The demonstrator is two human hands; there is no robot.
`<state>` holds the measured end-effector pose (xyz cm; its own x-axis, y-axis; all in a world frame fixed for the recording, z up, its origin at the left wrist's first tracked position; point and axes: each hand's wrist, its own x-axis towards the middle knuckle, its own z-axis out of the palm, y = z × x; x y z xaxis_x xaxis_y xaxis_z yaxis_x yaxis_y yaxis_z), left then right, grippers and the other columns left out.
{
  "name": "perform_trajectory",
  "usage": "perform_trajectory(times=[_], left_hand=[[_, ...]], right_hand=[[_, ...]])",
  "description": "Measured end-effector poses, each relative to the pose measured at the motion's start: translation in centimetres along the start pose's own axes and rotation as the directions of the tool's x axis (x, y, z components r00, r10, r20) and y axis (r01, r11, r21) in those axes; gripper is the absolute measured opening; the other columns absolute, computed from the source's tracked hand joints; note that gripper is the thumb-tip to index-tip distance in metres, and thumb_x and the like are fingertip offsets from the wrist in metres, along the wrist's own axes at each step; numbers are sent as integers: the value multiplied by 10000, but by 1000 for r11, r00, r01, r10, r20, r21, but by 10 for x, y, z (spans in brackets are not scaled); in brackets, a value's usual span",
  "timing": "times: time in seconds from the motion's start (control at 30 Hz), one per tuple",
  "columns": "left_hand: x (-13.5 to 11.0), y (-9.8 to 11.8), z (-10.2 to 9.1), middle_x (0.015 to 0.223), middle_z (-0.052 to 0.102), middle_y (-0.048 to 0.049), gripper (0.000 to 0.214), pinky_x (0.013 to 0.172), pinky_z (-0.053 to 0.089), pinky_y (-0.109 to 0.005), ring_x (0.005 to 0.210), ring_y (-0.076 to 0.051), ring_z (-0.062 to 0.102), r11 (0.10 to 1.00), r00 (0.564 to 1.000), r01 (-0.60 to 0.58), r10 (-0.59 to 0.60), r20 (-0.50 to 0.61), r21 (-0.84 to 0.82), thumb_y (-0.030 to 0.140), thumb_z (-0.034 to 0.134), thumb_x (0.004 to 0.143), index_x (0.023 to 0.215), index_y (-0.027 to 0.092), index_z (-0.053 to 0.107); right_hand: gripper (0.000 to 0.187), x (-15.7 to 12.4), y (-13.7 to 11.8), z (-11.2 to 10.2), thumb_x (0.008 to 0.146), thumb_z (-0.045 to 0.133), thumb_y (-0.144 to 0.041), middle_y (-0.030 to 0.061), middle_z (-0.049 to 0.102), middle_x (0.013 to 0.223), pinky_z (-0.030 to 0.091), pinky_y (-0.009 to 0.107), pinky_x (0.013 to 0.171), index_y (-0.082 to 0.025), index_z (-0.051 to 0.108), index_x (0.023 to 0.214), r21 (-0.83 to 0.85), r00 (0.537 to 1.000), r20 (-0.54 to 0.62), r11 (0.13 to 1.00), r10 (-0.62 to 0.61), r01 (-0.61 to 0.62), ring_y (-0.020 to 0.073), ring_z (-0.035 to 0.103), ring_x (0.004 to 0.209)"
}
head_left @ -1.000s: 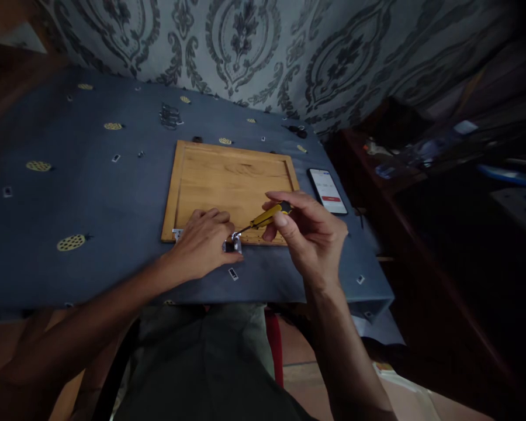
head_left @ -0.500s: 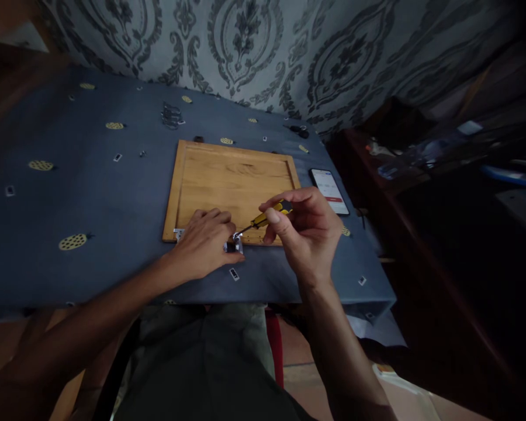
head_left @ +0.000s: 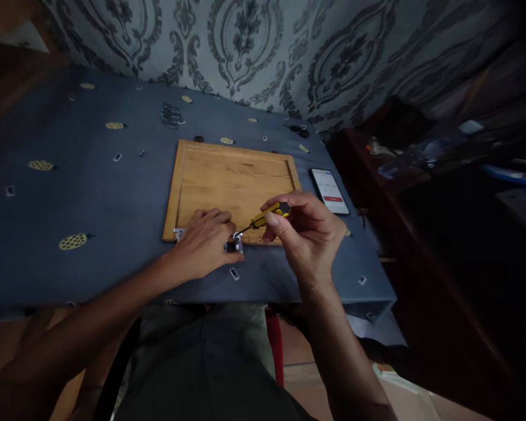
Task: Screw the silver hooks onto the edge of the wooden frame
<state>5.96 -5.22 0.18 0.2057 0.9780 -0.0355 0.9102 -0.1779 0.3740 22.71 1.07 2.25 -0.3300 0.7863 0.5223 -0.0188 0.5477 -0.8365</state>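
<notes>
A wooden panel [head_left: 232,175] with a raised frame lies flat on the blue patterned cloth [head_left: 92,199]. At its near edge sits a small metal hinge [head_left: 235,242]. My left hand [head_left: 204,245] rests on the panel's near edge, fingers curled down over the hinge, pressing it in place. My right hand [head_left: 309,234] pinches a yellow and black screwdriver [head_left: 267,214] by its handle. The screwdriver's thin shaft slants down to the left, its tip on the hinge.
A phone [head_left: 329,191] with a lit screen lies right of the panel. Metal hardware [head_left: 170,115] and small loose parts dot the cloth. A dark key-like thing [head_left: 298,130] lies by the patterned wall. A dim cluttered shelf [head_left: 421,158] stands at the right.
My right hand's fingers have shifted round the screwdriver handle, as in turning it. The left hand and the hinge have stayed in place.
</notes>
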Motion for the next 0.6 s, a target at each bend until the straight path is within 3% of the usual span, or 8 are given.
perform_trajectory(times=[0.17,0.3,0.5,0.6], left_hand=[[0,-1,2,1051,705,-77,364,923,427,-417,1102,-308,630,1000,1000,-17,17,-27,4,502,823,870,1007,173,748],[0,-1,2,1044,703,-82,359,923,429,-425,1097,-311,631,1000,1000,-9,9,-24,4,490,824,871,1006,166,749],[-1,-2,3,1021,696,-71,311,912,431,-422,1082,-305,624,1000,999,-18,17,-51,-21,462,821,874,961,176,735],[-1,-2,3,1024,692,-70,329,915,427,-416,1091,-306,625,1000,999,-12,11,-37,-16,472,831,865,971,176,736]], right_hand=[[254,0,1,1,809,888,-382,-36,739,824,509,181,393,-220,700,863,-5,999,-30,1000,20,-20,59,594,432],[200,-1,0,1,834,874,-358,-37,720,803,525,194,412,-233,735,908,-29,999,-19,999,-33,32,73,619,474],[182,0,-9,-3,905,808,-415,2,744,913,527,223,411,-262,744,978,-84,954,-241,983,-179,163,90,663,526],[186,-1,-8,-5,903,808,-411,6,750,890,536,222,408,-245,738,951,-79,972,-190,989,-136,123,86,653,495]])
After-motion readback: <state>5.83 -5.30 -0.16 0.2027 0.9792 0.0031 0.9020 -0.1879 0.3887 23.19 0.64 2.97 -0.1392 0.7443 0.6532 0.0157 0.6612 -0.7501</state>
